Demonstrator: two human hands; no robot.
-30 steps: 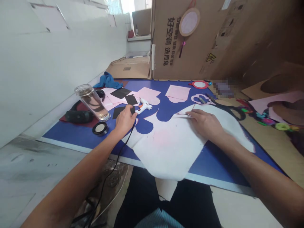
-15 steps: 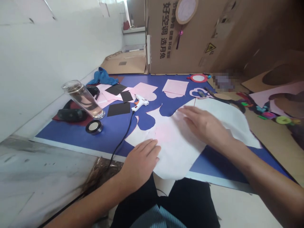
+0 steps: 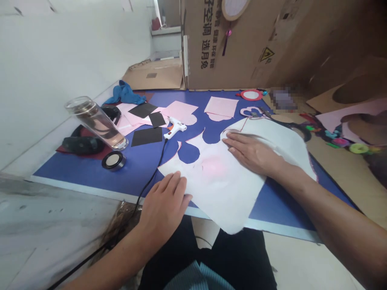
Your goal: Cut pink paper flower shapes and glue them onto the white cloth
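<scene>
A large white sheet [image 3: 223, 197], like cloth or paper, has curved cut-outs along its far edge and a faint pink patch near its middle. It spreads over the blue tabletop [image 3: 142, 161], its near corner hanging past the front edge. My left hand [image 3: 165, 197] lies flat with fingers outstretched on the sheet's left part. Also flat, my right hand [image 3: 252, 153] presses the sheet right of the cut-outs, fingertips near its upper edge. Neither hand grips anything. Beyond the cut-outs rests a white glue gun [image 3: 175, 128], its black cord running down the near side of the table.
Left stand a tilted-looking glass bottle [image 3: 99, 125], its dark lid [image 3: 114, 160] and black headphones [image 3: 83, 144]. Black squares [image 3: 147, 136] and pink pieces [image 3: 222, 106] lie behind. Scissors [image 3: 298, 129] sit at the right. A cardboard box [image 3: 236, 68] walls off the back.
My left hand has slid left and slightly nearer on the sheet. The right hand has flattened onto it. The sheet has shifted and turned a little; the view has moved slightly too.
</scene>
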